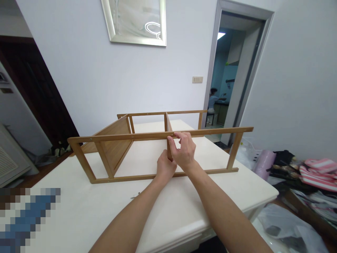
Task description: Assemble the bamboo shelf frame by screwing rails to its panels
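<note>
A brown wooden shelf frame (147,135) lies on its side on the white table (105,218), with a panel (118,144) fixed across its left part. My left hand (166,164) is closed round the lower part of the middle crosspiece (169,151). Above it, my right hand (184,149) has thumb and index finger drawn together at the upper rail, where that crosspiece meets it. A small dark spot, like a screw or hole, shows between those fingertips; whether they hold anything small cannot be made out.
Beside my left forearm lies a small metal piece (135,195), partly hidden. A pixelated blue area covers the lower left. Bags and striped cloth (318,172) are piled right of the table. Beyond the doorway (223,77) a person (212,102) sits. A framed picture (137,42) hangs on the wall.
</note>
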Demonstrator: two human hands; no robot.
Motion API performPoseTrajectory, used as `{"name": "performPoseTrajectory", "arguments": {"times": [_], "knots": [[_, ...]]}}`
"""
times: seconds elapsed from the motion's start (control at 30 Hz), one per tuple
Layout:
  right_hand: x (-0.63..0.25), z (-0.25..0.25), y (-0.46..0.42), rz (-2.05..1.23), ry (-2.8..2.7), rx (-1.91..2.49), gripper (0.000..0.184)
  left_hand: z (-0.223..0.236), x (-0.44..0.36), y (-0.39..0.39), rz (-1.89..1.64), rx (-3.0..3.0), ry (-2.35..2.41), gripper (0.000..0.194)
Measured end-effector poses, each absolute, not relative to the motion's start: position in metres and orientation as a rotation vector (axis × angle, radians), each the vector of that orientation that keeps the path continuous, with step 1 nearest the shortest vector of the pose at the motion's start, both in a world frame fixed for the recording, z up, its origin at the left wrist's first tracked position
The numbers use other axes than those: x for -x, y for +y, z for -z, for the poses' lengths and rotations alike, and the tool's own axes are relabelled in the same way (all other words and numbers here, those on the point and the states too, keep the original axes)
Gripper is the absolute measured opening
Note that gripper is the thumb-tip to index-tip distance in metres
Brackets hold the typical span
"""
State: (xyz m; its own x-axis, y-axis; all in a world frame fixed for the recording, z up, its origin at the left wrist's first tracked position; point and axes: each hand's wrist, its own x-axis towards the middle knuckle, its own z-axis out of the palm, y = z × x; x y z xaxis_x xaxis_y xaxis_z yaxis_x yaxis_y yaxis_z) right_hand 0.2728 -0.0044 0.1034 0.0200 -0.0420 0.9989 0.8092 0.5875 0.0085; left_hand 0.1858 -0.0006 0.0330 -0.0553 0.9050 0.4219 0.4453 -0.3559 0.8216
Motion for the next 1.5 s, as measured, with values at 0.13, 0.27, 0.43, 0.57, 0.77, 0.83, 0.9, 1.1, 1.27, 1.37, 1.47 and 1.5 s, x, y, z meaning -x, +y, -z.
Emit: {"name": "performPoseTrajectory", "arguments": {"times": [0.13, 0.27, 0.43, 0.57, 0.77, 0.83, 0.9, 1.1, 1.27, 1.37, 1.47, 1.5], "knots": [[-0.2726, -0.1038, -0.0064, 0.743, -1.424, 0.71, 0.021, -0.0319, -0.1859, 0.0003, -1.404, -1.797, 1.441, 0.028], [-0.2732, -0.1037, -0.0059, 0.73, -1.422, 0.725, 0.014, -0.0321, -0.1861, 0.0003, -1.403, -1.79, 1.436, 0.029], [-0.2735, -0.104, -0.0051, 0.738, -1.42, 0.754, 0.005, -0.0321, -0.1858, -0.0003, -1.395, -1.777, 1.43, 0.026], [-0.2729, -0.1042, -0.006, 0.736, -1.418, 0.731, 0.012, -0.0328, -0.1858, -0.0011, -1.386, -1.766, 1.43, 0.026], [-0.273, -0.1033, -0.0067, 0.714, -1.431, 0.738, 0.014, -0.0356, -0.1859, -0.0017, -1.386, -1.763, 1.45, 0.028], [-0.2733, -0.1038, -0.0066, 0.72, -1.424, 0.747, 0.012, -0.0353, -0.1859, -0.0016, -1.383, -1.764, 1.443, 0.027], [-0.2737, -0.1047, -0.0063, 0.731, -1.42, 0.747, 0.008, -0.034, -0.1859, -0.0012, -1.388, -1.767, 1.445, 0.026], [-0.2734, -0.1043, -0.0055, 0.742, -1.415, 0.759, 0.007, -0.0315, -0.1859, 0.0, -1.384, -1.769, 1.447, 0.025], [-0.2725, -0.1044, -0.0072, 0.726, -1.424, 0.742, 0.012, -0.0343, -0.1854, -0.0008, -1.392, -1.78, 1.453, 0.028], [-0.2725, -0.1067, -0.0079, 0.742, -1.415, 0.718, 0.009, -0.0351, -0.1858, -0.0016, -1.386, -1.768, 1.451, 0.026], [-0.272, -0.1081, -0.0075, 0.766, -1.403, 0.73, 0.005, -0.0349, -0.1862, -0.0022, -1.38, -1.758, 1.454, 0.025], [-0.2717, -0.1081, -0.0072, 0.774, -1.401, 0.743, 0.003, -0.0347, -0.1862, -0.0023, -1.38, -1.757, 1.457, 0.024]]}}
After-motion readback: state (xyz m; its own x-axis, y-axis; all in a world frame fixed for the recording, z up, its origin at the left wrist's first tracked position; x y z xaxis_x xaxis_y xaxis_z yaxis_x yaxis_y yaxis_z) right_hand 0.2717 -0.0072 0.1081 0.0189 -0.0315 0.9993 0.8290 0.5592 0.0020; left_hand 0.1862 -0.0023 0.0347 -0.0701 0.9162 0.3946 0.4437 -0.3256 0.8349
